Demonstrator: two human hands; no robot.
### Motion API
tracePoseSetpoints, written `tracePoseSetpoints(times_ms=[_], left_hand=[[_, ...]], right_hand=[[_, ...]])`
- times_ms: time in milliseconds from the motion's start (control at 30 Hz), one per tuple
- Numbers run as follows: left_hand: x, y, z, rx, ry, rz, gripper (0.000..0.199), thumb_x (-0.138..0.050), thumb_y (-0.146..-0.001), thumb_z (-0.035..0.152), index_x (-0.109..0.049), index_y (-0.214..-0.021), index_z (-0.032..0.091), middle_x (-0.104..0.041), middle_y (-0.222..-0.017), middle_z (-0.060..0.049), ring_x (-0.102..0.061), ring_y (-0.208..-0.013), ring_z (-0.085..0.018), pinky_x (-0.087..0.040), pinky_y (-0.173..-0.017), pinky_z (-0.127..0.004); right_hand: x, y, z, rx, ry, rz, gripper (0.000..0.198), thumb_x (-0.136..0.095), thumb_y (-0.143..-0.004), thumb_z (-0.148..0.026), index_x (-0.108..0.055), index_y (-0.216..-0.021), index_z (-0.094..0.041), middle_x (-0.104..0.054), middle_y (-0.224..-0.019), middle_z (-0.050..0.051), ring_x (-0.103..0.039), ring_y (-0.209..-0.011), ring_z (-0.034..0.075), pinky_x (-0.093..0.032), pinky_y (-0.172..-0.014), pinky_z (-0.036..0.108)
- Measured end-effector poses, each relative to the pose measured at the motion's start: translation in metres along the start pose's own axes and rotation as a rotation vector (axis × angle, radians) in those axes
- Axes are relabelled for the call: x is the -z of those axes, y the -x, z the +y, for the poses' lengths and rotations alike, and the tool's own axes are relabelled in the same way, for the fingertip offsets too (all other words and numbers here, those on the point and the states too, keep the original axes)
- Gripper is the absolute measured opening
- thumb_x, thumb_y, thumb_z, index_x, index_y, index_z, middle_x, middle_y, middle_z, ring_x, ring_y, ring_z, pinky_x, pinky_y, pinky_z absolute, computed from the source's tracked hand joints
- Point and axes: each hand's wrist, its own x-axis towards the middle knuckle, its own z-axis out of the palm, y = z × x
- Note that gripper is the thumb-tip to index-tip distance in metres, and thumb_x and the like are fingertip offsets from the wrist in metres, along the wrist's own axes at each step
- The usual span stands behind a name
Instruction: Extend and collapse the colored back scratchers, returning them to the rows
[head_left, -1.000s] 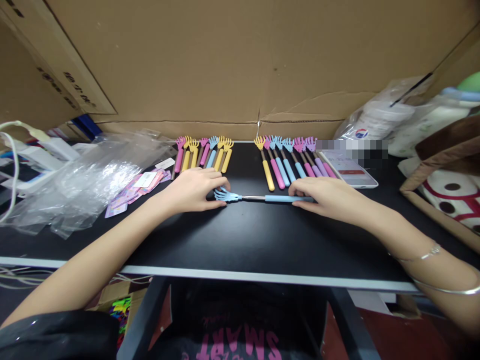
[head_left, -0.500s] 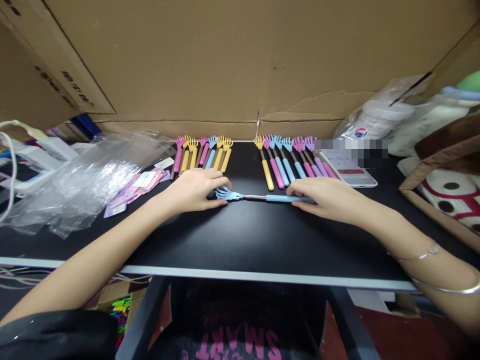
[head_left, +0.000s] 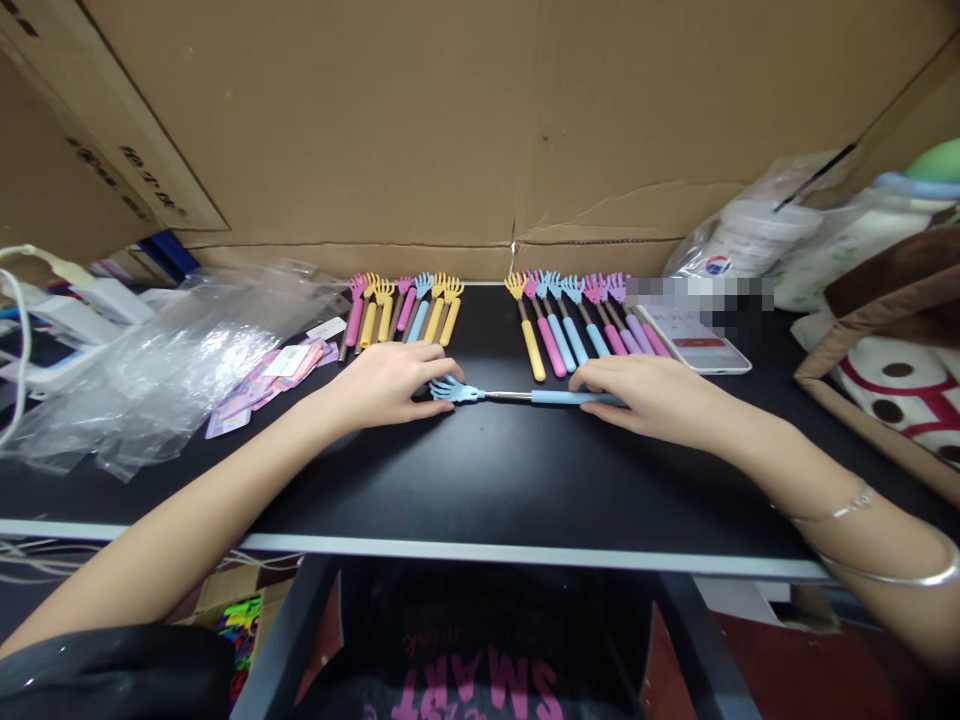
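A light blue telescopic back scratcher lies sideways on the black table, its claw head to the left and its handle to the right. My left hand pinches the claw end between thumb and fingers. Around the handle's end my right hand is closed, hiding part of it. Behind the hands, several back scratchers in pink, yellow and blue form a left group. Another group, in yellow, pink, blue and purple, lies fanned out to the right, claws toward the back.
Clear plastic bags and a pile of printed cards lie at the left. A phone rests right of the scratchers. Farther right stand a bagged cup and a brown-trimmed bag. A cardboard wall closes the back.
Almost nothing differs. Both hands stay on the blue back scratcher, and the whole view has shifted very slightly.
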Motion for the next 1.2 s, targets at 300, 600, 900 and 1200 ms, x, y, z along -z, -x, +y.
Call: tracePoseSetpoints(times_ms=[300,600,900,1200], left_hand=[[-0.002,0.0003,-0.0007,-0.002,-0.011,-0.002,0.028,-0.052,-0.093,0.044,-0.062,-0.111,0.025,-0.068,-0.106,-0.001,-0.066,-0.093,-0.018,-0.043,-0.068,-0.026],[-0.0005,-0.0004,0.0005,-0.013,-0.013,0.008,0.025,-0.056,-0.092,0.041,-0.062,-0.11,0.024,-0.067,-0.104,0.0,-0.066,-0.092,-0.018,-0.043,-0.068,-0.026],[-0.0017,0.0004,-0.0017,-0.044,-0.074,0.092,0.024,-0.059,-0.09,0.041,-0.062,-0.108,0.025,-0.067,-0.099,0.001,-0.066,-0.088,-0.016,-0.039,-0.063,-0.025],[0.0014,0.0004,-0.0004,-0.01,-0.079,0.152,0.026,-0.06,-0.09,0.041,-0.062,-0.111,0.026,-0.066,-0.099,0.002,-0.065,-0.084,-0.014,-0.036,-0.059,-0.024]], right_hand=[[0.0008,-0.0004,-0.0018,0.003,0.016,-0.004,0.017,-0.049,-0.091,-0.028,-0.062,-0.098,-0.021,-0.07,-0.098,0.005,-0.065,-0.078,0.018,-0.043,-0.063,0.028],[-0.0011,-0.0003,0.0,0.007,0.028,0.002,0.015,-0.05,-0.091,-0.028,-0.062,-0.098,-0.021,-0.07,-0.099,0.005,-0.065,-0.078,0.018,-0.043,-0.064,0.028],[-0.0031,-0.0012,0.0016,0.086,0.09,0.083,0.015,-0.052,-0.09,-0.028,-0.064,-0.096,-0.021,-0.072,-0.095,0.005,-0.065,-0.076,0.018,-0.045,-0.067,0.03],[-0.0034,0.0001,0.0014,0.103,0.096,0.15,0.024,-0.05,-0.088,-0.024,-0.064,-0.107,-0.023,-0.073,-0.103,0.004,-0.069,-0.084,0.017,-0.046,-0.07,0.028]])
